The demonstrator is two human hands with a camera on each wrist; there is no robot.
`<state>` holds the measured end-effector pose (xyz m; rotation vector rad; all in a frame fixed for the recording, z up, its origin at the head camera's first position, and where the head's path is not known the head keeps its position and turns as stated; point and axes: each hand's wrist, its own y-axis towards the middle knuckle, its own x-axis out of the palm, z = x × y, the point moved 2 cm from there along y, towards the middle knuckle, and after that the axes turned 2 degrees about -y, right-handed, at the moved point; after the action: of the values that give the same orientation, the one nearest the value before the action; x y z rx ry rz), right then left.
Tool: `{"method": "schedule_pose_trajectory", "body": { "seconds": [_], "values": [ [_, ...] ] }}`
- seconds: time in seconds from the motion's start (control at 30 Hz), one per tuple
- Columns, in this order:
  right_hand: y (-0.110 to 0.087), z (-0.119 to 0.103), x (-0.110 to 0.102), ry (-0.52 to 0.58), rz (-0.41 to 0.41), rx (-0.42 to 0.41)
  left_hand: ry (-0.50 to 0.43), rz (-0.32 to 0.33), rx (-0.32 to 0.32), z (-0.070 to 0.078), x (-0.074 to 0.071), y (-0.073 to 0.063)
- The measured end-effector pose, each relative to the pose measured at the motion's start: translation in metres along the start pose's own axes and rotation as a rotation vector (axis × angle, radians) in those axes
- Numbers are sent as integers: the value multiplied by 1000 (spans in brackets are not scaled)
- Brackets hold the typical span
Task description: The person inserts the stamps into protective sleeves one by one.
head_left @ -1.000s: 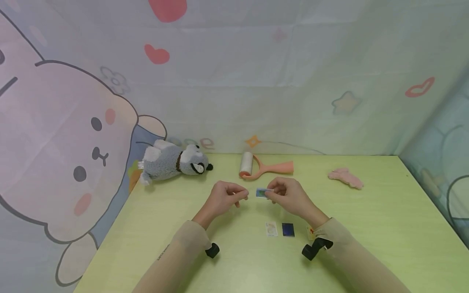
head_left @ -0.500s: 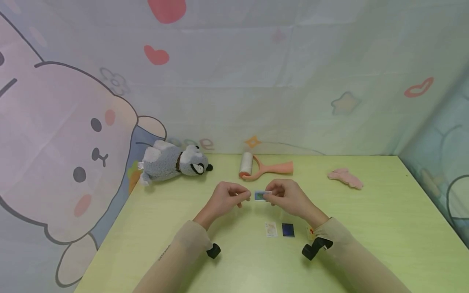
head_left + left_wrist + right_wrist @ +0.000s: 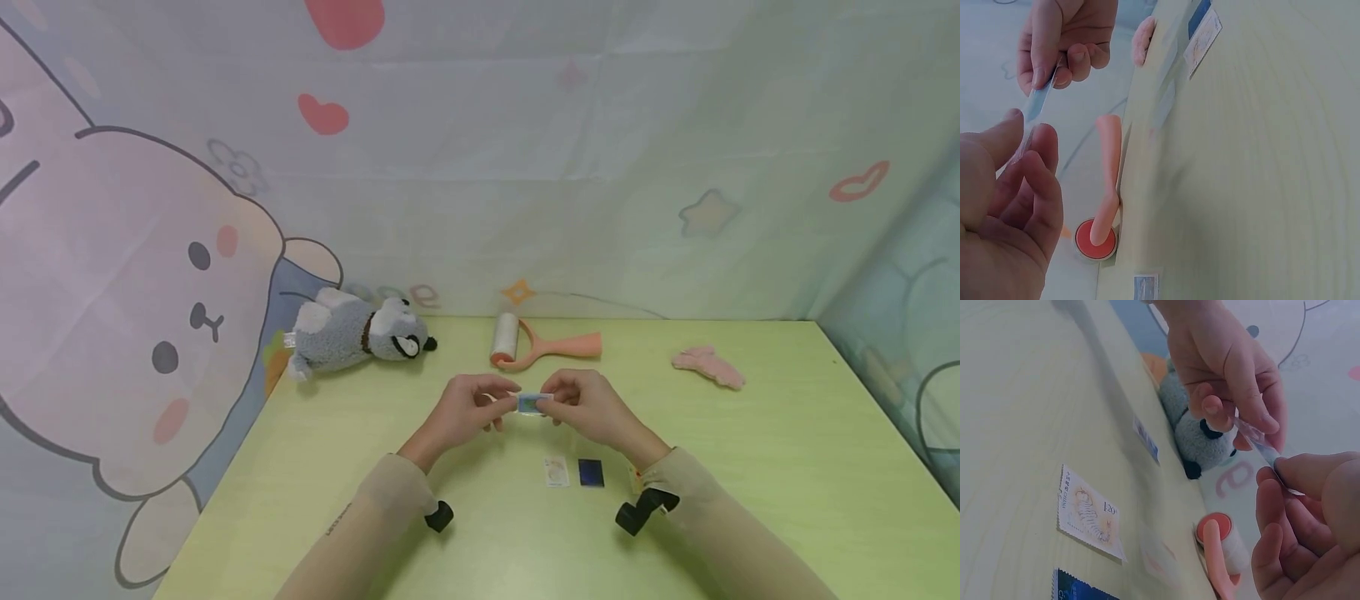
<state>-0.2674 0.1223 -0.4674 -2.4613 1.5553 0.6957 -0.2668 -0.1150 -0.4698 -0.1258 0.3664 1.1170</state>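
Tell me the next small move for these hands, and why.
Probably hold the clear film steady with the left hand and gently draw the right hand away, testing whether the blue stamp slides free: the left pinches the clear end, the right the blue part, and the 1.20 stamp on the table shows no film.

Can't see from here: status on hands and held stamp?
Left hand pinches clear film. Right hand pinches blue-green stamp. Nothing visibly blocking; lint roller lies beyond.
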Motion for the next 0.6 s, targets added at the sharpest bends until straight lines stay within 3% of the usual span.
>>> {"method": "schedule_pose_trajectory", "body": {
  "seconds": [0.2,0.43,0.6],
  "values": [
    [1,-1,0,21,10,28,85,-4,42,2,3,-1],
    [1,1,-1,37,14,36,277,40,164,5,5,-1],
    [0,0,-5,42,5,52,307,57,176,3,5,-2]
  ]
}}
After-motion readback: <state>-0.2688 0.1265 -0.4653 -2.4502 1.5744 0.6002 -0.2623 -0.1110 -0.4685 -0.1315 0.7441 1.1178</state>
